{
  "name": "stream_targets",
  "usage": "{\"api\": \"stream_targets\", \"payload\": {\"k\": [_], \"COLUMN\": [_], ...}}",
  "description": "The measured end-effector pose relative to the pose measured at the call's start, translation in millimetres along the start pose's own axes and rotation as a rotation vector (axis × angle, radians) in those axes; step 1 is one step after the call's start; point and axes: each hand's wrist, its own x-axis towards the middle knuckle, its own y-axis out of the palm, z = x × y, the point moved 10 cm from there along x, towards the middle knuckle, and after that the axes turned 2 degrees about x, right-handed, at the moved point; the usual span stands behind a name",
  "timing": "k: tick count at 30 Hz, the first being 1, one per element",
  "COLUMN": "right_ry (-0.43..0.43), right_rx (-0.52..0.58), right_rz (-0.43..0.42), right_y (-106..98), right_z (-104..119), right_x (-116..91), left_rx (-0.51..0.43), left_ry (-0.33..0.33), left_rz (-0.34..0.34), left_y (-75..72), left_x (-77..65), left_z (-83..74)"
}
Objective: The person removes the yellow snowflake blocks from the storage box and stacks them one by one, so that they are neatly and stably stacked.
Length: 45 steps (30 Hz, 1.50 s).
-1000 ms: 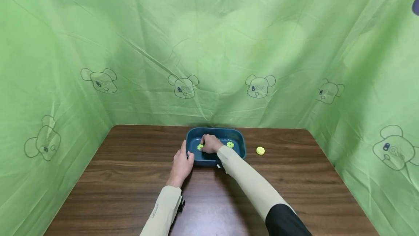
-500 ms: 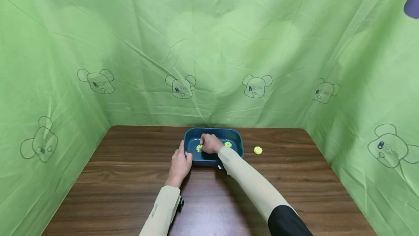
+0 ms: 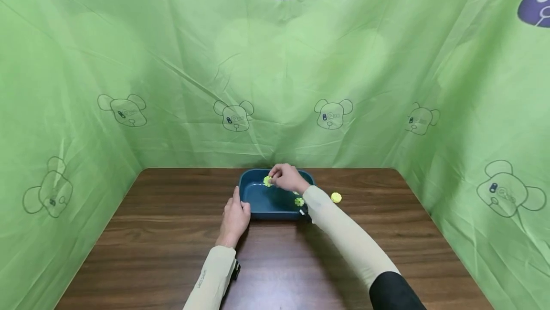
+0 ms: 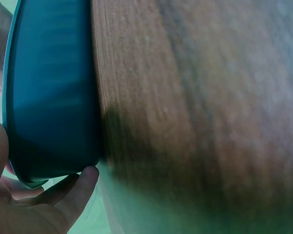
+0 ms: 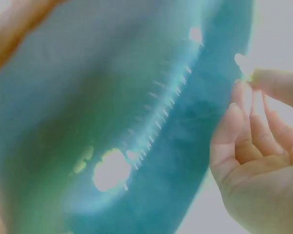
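A dark blue rectangular tray [image 3: 268, 215] stands near the table's back edge. My left hand [image 3: 234, 219] rests against its left end, fingers straight along the outside and thumb at the rim. In the left wrist view, fingertips [image 4: 90, 173] touch the tray's end wall. My right hand [image 3: 289, 178] pinches a small yellow-green flower-shaped disc [image 3: 267, 181] between thumb and fingers, over the back of the tray. Another such disc [image 3: 299, 201] lies in the tray's right part, partly behind the right wrist. The right wrist view is washed out, with a bright disc [image 5: 111, 170] in the tray.
A round yellow piece [image 3: 336, 197] lies on the wooden table [image 3: 172, 233], to the right of the tray. Green printed cloth [image 3: 283, 123] hangs behind the table and along both sides.
My right hand has risen from the tray's left part and moved right and back, carrying the flower-shaped disc. My left hand stays at the tray's end. The head view has shifted slightly.
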Motion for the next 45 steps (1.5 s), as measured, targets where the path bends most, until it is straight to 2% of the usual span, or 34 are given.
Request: {"api": "stream_targets", "payload": {"k": [5,9,15,20,25,31,38,45], "right_ry": [-0.009,-0.002,0.051,0.092,0.13,0.2,0.271,0.28], "right_rx": [0.08,0.082,0.056,-0.06,-0.129,-0.066,0.009,-0.049], "right_rz": [-0.067,-0.124,-0.148,-0.136,-0.101,-0.053,-0.071,-0.114], "right_y": [-41,-78,-119,-139,-145,-141,-134,-134], "right_z": [-3,-14,-51,-84,-114,-140,-161,-173], "right_x": [-8,-22,-45,-64,-81,-95,-101,-103], "left_rx": [-0.007,-0.007,-0.01,-0.007,-0.002,0.01,0.017,0.018], "left_ry": [0.003,0.006,-0.002,0.015,0.024,0.039,0.044,0.031], "left_rz": [-0.009,-0.015,-0.014,-0.025,-0.033,-0.028,-0.028,-0.008], "left_y": [1.9,2.7,3.8,1.6,-2.2,-2.9,-2.5,2.1], "left_x": [-2.1,-1.8,-1.7,-0.8,0.5,1.3,1.9,1.9], "left_z": [1.0,2.1,6.0,4.4,2.1,-1.0,-2.5,0.2]}}
